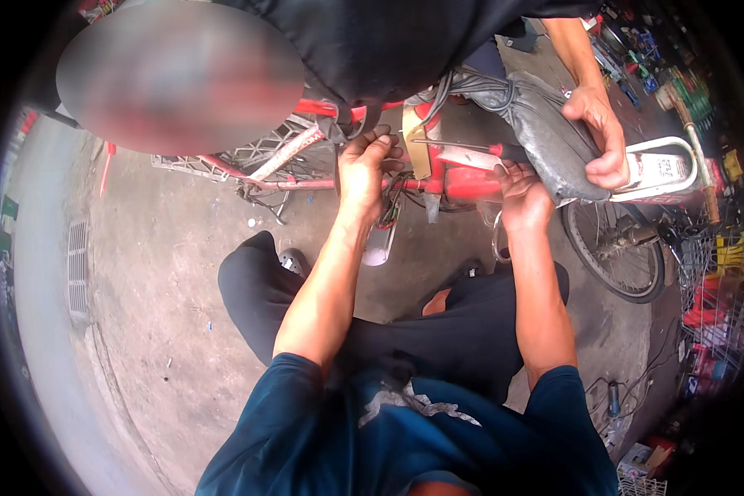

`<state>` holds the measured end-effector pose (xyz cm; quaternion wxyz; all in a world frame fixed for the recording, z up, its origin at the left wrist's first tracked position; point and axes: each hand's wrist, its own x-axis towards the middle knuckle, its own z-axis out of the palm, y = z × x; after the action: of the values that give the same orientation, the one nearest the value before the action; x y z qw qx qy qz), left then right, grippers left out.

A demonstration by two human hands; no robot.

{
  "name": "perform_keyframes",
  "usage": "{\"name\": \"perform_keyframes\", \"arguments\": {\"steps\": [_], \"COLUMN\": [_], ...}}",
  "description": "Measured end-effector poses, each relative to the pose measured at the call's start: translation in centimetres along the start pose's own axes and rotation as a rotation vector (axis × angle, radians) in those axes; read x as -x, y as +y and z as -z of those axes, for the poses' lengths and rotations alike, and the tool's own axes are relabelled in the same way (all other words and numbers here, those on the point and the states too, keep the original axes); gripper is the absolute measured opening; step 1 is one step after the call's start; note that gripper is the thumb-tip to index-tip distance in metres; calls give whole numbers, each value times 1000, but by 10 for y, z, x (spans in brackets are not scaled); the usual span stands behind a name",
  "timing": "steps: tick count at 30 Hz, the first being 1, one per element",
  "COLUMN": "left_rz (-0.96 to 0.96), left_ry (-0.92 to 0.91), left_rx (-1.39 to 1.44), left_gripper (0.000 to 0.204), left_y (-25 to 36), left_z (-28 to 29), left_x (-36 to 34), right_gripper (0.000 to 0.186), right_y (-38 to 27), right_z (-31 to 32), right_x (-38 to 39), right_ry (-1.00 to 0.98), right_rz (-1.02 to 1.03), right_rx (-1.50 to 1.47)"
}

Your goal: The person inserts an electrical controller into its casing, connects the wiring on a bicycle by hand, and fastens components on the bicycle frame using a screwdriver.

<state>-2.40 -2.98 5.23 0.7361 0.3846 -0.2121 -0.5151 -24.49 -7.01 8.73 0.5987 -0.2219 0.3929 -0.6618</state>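
From over here I see the bike [469,183], its scuffed red metal tubes running crosswise above rough concrete floor [182,281]. At the bike's middle, my left hand [364,165] has bent fingers beside a dark strap [336,132] and a flat tan strip [417,149]. Nearer the bike's round front wheel [660,269], my right hand [525,194] lies palm up, fingers loosely curled just below a slim-shafted screwdriver [511,152]; with small, soft detail, I can't tell whether either hand grips anything. A co-worker's hand [601,136] is by the bike's creased grey cover [546,132].
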Motion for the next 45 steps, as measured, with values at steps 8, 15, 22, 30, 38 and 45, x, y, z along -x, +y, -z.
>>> {"name": "perform_keyframes", "arguments": {"steps": [8, 15, 22, 30, 38, 45], "left_rz": [45, 76, 121, -13, -84, 23], "left_ry": [-7, -95, -39, -39, -71, -37], "left_rx": [37, 28, -45, -5, -14, -38], "left_gripper": [22, 20, 17, 20, 23, 20], "left_y": [-3, -5, -4, -10, -12, -6], "left_z": [-8, -4, -5, -7, -11, -10], "left_x": [-9, -11, -16, -17, -19, -18], "right_gripper": [35, 35, 35, 34, 31, 28], "right_y": [-1, -1, -8, -11, -13, -6], "right_z": [-10, -6, -7, -12, -5, 11], "right_x": [-8, -6, -16, -4, -7, -15], "right_ry": [124, 72, 100, -77, -115, -118], "right_rz": [81, 122, 146, 184, 214, 254], "right_rx": [-71, 17, -113, 24, 46, 221]}}
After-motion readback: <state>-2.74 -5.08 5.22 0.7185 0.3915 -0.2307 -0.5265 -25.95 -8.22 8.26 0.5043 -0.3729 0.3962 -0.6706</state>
